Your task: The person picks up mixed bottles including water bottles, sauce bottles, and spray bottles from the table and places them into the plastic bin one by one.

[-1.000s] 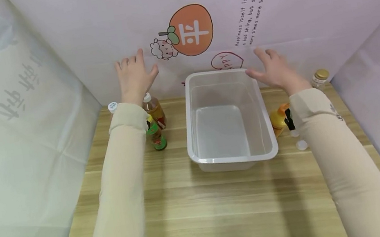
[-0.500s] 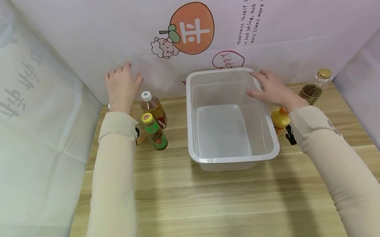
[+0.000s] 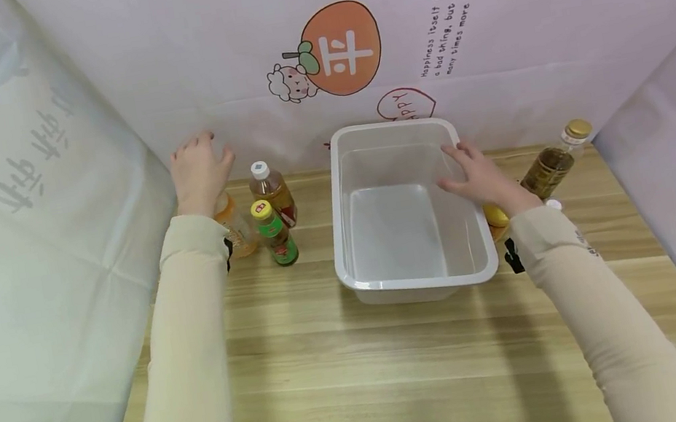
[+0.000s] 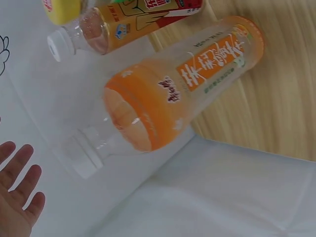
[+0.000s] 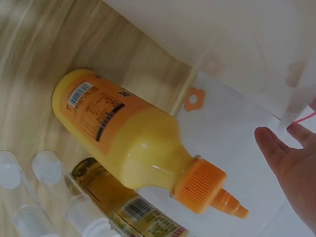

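White sheets (image 3: 189,65) are hung on the far, left and right sides: softly creased, printed with orange fruit, a cartoon sheep and lettering. The table (image 3: 365,384) is surfaced in pale, banded wood grain. On its far middle is set a tub (image 3: 419,285): greyish-white plastic, rounded rectangle, smooth walls, flat wide rim. Arms are covered by beige sleeves (image 3: 184,353), cuffs folded back, fabric bunched at the left elbow.

An orange-labelled bottle (image 4: 148,106) is stood at far left: clear plastic, sloped shoulders, white cap; partly hidden by the left arm in the head view. A gold-capped bottle (image 3: 547,170) is placed far right, long-necked, filled dark amber. A yellow squeeze bottle (image 5: 118,128) is placed just right of the tub: opaque, rounded, ribbed orange cap tapered to a nozzle. A white-capped bottle (image 3: 274,195), amber, is seen left of the tub.

The left hand (image 3: 197,176) is held near the orange-labelled bottle's cap, fingers spread, nothing grasped. The right hand (image 3: 480,177) is seen over the tub's right rim, thumb and fingers parted, nothing grasped; contact with the rim cannot be told.

A slim yellow-capped bottle (image 3: 276,239), green-labelled, is set nearer. Small clear cylinders (image 5: 47,168) are grouped at right.
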Tool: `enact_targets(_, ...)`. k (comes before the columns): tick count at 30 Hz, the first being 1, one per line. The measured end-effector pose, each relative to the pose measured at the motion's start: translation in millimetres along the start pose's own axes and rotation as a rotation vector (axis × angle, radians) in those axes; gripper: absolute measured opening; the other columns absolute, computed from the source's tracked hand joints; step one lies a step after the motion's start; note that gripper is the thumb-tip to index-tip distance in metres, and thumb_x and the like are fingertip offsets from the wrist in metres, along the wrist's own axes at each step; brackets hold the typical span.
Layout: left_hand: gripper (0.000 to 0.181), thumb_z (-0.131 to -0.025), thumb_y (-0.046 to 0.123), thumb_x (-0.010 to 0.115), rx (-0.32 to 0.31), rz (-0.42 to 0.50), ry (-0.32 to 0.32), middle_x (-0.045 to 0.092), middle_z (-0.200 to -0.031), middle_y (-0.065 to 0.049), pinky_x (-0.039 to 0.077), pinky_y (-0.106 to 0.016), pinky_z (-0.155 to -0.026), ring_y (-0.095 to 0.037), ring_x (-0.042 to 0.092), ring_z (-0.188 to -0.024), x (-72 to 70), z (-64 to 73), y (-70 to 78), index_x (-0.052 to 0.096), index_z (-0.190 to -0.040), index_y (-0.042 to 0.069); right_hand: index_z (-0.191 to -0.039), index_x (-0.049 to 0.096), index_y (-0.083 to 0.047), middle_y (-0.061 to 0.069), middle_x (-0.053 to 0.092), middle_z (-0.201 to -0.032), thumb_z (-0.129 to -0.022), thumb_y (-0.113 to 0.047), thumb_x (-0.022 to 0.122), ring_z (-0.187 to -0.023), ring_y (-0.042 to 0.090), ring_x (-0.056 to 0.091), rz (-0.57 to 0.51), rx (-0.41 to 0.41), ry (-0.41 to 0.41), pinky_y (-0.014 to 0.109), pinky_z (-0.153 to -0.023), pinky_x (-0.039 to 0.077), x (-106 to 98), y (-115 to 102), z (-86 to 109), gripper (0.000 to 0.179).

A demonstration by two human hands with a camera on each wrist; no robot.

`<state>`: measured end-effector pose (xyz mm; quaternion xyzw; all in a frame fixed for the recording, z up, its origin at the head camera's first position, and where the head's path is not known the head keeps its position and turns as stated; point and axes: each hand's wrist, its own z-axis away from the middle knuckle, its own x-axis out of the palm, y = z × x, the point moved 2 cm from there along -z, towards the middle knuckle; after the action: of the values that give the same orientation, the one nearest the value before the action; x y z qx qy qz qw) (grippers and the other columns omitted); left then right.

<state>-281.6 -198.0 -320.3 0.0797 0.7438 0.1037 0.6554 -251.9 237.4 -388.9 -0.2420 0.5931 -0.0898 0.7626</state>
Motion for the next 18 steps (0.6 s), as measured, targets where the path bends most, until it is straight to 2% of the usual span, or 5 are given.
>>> enact_targets(8,0.053,-0.099,0.035,0.039,-0.043,0.036,0.003,0.048,-0.142,-0.022,0.031,-0.054,-0.111,-0.042,0.045,-0.129,6.2,7.0,-17.9,0.042,-0.14,0.001,-0.153,0.013,-0.009,0.029,-0.002,-0.157,-0.095,-0.037,0.053,-0.139,0.056,0.015,-0.048,0.008,0.018,0.071,-0.109,0.021,10,5,0.0,0.076)
enact_targets(14,0.056,-0.099,0.036,0.038,-0.077,0.062,0.0,0.044,-0.145,-0.023,0.026,-0.055,-0.115,-0.044,0.04,-0.132,11.1,11.3,-29.6,0.036,-0.144,0.002,-0.154,0.012,-0.011,0.026,-0.007,-0.157,-0.096,-0.038,0.052,-0.136,0.059,0.021,-0.066,0.0,0.036,0.072,-0.106,0.026,16,7,0.4,0.075)
enact_targets(18,0.056,-0.099,0.035,0.039,-0.101,0.081,0.014,0.042,-0.147,-0.022,0.023,-0.055,-0.115,-0.045,0.038,-0.133,15.0,14.5,-36.8,0.034,-0.145,0.003,-0.154,0.014,-0.013,0.023,-0.013,-0.158,-0.095,-0.038,0.052,-0.136,0.058,0.018,-0.133,-0.007,0.043,0.073,-0.104,0.027,22,9,2.3,0.074)
